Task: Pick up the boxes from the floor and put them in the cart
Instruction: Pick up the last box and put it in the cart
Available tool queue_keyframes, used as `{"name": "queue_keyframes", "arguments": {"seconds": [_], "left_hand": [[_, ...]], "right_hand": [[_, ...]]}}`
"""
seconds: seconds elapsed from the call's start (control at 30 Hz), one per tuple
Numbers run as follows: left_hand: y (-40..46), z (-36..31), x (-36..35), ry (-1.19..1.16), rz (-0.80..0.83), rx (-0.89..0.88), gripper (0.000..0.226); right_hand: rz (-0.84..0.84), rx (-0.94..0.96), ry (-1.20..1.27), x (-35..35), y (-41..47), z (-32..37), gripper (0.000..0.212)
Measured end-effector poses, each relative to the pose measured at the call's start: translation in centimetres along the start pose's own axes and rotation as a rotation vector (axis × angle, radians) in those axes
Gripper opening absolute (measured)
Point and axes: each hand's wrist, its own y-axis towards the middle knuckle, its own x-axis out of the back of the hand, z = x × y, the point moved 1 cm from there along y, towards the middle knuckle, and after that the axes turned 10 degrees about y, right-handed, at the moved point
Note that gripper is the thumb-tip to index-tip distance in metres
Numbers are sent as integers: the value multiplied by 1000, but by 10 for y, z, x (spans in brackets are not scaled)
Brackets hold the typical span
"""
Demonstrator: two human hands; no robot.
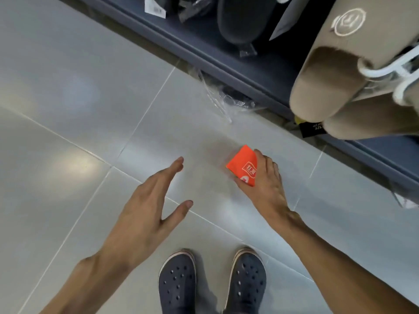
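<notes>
View from a head-worn camera, looking down at a glossy pale grey tiled floor (68, 91) in a shop aisle. A small orange box (242, 165) with white Chinese characters sits low at the floor, close to the base of a dark blue shelf unit (204, 53). The right hand (264, 184) reaches down and grips the box, its fingers wrapped over the far edge and the thumb underneath the near edge; whether the box touches the tile cannot be told. The left hand (145, 200) hovers to the left of the box, well apart from it, open with straight fingers and the thumb spread, holding nothing. Both forearms are bare. At the bottom centre stand two feet in navy perforated clogs (176, 282). On the shelf at upper right hang beige plush slippers (328, 71) on white hangers, with dark slippers (242, 19) beside them. A crumpled clear plastic wrapper (226, 98) lies on the floor against the shelf base.
</notes>
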Motion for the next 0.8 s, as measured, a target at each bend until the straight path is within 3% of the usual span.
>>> {"name": "queue_keyframes", "arguments": {"seconds": [0.13,0.27,0.43,0.8], "left_hand": [[1,-8,25,39,13,-22,68],[-4,-46,83,85,-9,-55,69],[-26,-114,192,125,-57,-164,67],[-137,-305,454,228,-235,-409,66]], "right_hand": [[-2,-46,81,30,-11,20,92],[28,-21,122,108,-42,72,96],[36,30,157,235,-85,163,96],[-123,233,92,553,-237,375,97]]}}
